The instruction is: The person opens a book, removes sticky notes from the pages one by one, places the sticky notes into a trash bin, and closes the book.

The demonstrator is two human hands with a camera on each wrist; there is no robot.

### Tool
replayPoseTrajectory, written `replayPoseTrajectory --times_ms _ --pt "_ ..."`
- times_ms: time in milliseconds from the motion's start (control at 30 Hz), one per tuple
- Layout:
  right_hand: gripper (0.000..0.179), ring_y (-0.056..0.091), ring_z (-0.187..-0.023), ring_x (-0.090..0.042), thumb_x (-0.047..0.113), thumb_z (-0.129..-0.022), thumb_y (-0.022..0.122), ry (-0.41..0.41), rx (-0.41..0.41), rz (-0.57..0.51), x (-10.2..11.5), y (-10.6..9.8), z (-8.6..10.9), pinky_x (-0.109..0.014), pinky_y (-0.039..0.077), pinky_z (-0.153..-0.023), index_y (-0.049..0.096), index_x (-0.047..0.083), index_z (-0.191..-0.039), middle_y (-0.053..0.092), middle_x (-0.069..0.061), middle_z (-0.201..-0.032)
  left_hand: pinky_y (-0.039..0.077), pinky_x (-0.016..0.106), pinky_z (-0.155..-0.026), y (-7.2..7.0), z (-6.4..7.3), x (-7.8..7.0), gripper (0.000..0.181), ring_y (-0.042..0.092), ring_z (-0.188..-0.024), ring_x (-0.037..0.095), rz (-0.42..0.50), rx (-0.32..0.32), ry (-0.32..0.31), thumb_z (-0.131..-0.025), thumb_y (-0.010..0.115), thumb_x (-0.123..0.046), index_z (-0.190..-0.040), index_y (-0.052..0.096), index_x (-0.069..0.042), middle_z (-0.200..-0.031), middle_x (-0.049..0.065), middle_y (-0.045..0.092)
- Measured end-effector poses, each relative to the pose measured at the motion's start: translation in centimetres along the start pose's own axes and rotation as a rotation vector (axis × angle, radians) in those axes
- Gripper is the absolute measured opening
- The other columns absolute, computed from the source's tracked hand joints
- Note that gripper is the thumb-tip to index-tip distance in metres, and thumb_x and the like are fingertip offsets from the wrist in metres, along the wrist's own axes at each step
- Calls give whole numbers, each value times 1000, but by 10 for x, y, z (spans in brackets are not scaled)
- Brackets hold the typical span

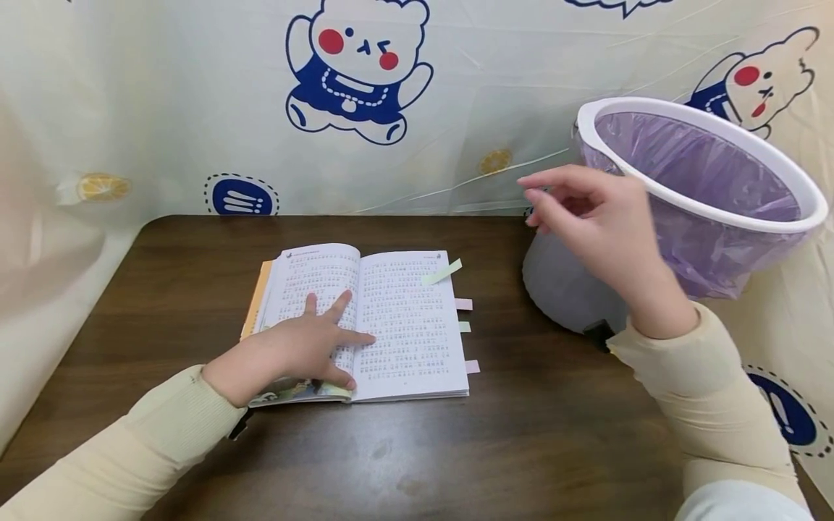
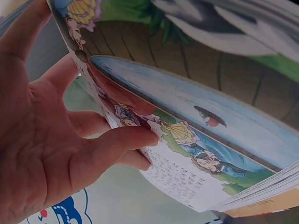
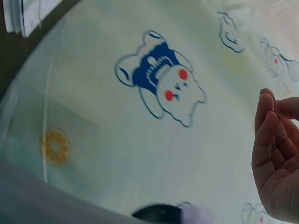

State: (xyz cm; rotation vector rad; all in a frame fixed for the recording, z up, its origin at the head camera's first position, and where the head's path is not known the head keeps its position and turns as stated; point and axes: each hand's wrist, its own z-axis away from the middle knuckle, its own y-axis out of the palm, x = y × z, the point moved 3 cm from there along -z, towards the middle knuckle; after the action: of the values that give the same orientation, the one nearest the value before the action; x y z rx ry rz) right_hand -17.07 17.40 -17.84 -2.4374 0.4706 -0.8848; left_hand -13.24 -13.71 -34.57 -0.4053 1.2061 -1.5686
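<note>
An open book (image 1: pixel 407 325) with printed text lies on the table, several coloured tabs along its right edge. A pale green sticky strip (image 1: pixel 446 271) slants across the upper right corner of its page. My left hand (image 1: pixel 302 347) rests on the left page and the fold, fingers spread. In the left wrist view, an illustrated page (image 2: pixel 196 126) stands beside that hand (image 2: pixel 70 140). Raised in front of the bin, my right hand (image 1: pixel 599 224) has its fingers curled, the thumb and fingertips together in the right wrist view, with nothing visible between them.
A grey bin (image 1: pixel 567 282) with a white rim (image 1: pixel 811 206) and a purple bag (image 1: pixel 706 253) stands at the right, tilted in the head view. Behind the brown wooden table (image 1: pixel 404 456) hangs a pale curtain (image 1: pixel 215 87) printed with bears and orange slices.
</note>
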Motion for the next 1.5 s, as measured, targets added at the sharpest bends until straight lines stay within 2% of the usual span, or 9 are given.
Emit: replayPoseTrajectory --times_ms 167,300,367,533,633,767,1033,1267,1500 --pt "13 64 -58 -4 -1 -94 71 104 129 8 -27 37 -2 -16 49 -58 79 2 -103 72 -7 -71 47 76 -85 1 0 0 70 9 -131 80 7 2 -11 -81 85 -49 -144 63 -27 -165 33 10" --pt "13 66 -61 -12 7 -96 72 202 235 28 -48 60 1 -21 51 -60 78 3 -107 73 -6 -74 52 70 -80 1 0 -1 71 9 -132 79 2 3 -11 -81 85 -50 -144 62 -28 -165 32 10" --pt "17 66 -62 -15 13 -98 71 275 311 83 -59 70 3 -26 51 -61 78 6 -112 73 -5 -75 55 64 -76 0 0 -1 71 9 -131 80 -7 4 -8 -81 84 -51 -144 62 -28 -165 32 10" --pt "31 64 -65 -19 29 -100 69 456 571 251 -92 94 11 -38 48 -64 73 10 -124 69 -2 -77 58 58 -71 0 -2 -3 72 9 -132 79 -19 11 -8 -80 84 -52 -144 62 -29 -165 32 10" --pt "33 64 -68 -21 31 -101 67 527 657 285 -112 108 19 -39 50 -68 72 7 -123 70 -7 -81 57 58 -73 1 -3 -4 72 8 -133 78 -14 19 -13 -81 84 -52 -145 62 -30 -166 31 8" --pt "29 64 -73 -22 31 -101 68 571 667 287 -129 125 26 -37 52 -68 74 6 -114 71 -13 -89 57 59 -73 2 -2 -4 72 7 -134 78 -11 25 -25 -80 84 -52 -145 61 -30 -167 30 8" --pt "25 64 -78 -25 27 -98 73 604 670 199 -140 158 27 -35 51 -69 73 6 -112 70 -10 -94 57 60 -76 0 -1 -2 72 7 -134 77 -10 23 -33 -81 84 -52 -146 61 -31 -167 29 7" --pt "21 60 -74 -23 22 -98 73 623 697 146 -139 171 31 -31 47 -65 75 5 -110 69 -10 -89 56 63 -77 -2 -1 -1 72 8 -135 77 -24 23 -34 -80 84 -52 -146 60 -31 -167 29 8" --pt "14 62 -75 -21 15 -96 74 644 735 113 -142 180 40 -30 51 -68 77 4 -104 71 -9 -90 53 67 -82 -1 -1 1 72 7 -135 77 -10 27 -37 -81 84 -50 -146 60 -31 -167 29 8"
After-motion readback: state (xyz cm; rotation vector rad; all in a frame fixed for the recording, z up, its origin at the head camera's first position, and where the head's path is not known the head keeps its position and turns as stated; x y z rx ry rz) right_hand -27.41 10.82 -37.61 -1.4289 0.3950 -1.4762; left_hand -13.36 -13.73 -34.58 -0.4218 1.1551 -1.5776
